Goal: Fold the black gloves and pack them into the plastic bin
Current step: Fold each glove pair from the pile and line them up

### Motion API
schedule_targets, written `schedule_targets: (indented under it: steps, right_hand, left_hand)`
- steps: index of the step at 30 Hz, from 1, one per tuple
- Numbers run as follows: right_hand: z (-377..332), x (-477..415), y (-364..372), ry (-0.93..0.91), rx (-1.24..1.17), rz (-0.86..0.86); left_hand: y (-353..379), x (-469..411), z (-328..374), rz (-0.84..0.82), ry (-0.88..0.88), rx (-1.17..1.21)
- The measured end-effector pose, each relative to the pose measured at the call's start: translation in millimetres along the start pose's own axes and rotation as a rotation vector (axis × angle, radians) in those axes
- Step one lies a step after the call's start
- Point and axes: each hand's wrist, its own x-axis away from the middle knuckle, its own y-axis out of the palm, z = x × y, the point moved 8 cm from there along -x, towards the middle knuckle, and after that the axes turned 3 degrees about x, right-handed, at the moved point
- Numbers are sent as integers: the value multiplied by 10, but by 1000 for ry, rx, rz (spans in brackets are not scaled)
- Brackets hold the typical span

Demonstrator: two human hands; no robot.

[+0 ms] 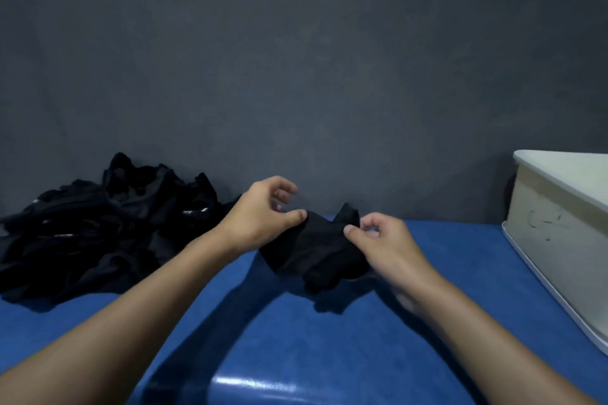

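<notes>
Black glove; pile lettering illegible

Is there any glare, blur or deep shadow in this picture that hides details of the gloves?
Head view: dim light; a white glare streak on the table near the bottom edge; the right hand is motion-blurred at its lower fingers; the glove and the pile are so dark that folds hardly show; the bin seems to lean from wide-angle distortion.
</notes>
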Motion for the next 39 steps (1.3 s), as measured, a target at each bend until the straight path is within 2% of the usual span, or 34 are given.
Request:
schedule_targets:
  steps: [1,2,4,5,8,11,14,16,18,20,21,24,27,30,32,35,39]
  right_hand:
    - [104,-28,49,53,32,-44]
    - [180,-54,52,67,163,-72]
    - [249,-85,-14,3,518,-67]
    - [248,-80,-42,-31,548,-63]
    - [218,-23,43,-119,362,-170]
    - [168,59,190,-226,388,-263]
    - [148,136,241,-224,422,-332]
    - [158,191,251,-225,476,-364]
    - [80,203,151,-347,625,-215]
    - [-45,232,97,-475,630,-129]
    - [-60,226,107,-491,559,-160]
    - [70,189,206,-401,413,-338]
    - [237,188,288,-317,500,-444]
    - [319,192,228,-247,829,-440]
    - [333,193,179,-223,910,-432]
    - [308,193,183,-245,943,-418]
    - [233,171,194,-260,821,-408]
  left_hand:
    - [10,-6,-88,-2,6,-112]
    - [27,15,-151,-9,16,-210]
    - [76,98,-207,-12,54,-346]
    - [95,161,-202,-10,71,-386]
    - [157,352,-147,-15,81,-431]
    - [257,502,-78,-46,53,-517]
    - [388,617,-182,-174,13,-669]
    - [433,659,-280,-266,18,-638]
    - [440,680,-346,-337,18,-533]
    - [391,659,-334,-313,58,-447]
    - [348,645,-305,-276,86,-418]
    - [312,642,-292,-269,97,-428]
    - [386,654,-385,-358,102,-533]
    - [442,632,-459,-417,75,-579]
    - [491,606,-480,-449,69,-570]
    - [540,570,-507,-474,77,-575]
    - [513,548,-530,-478,84,-592]
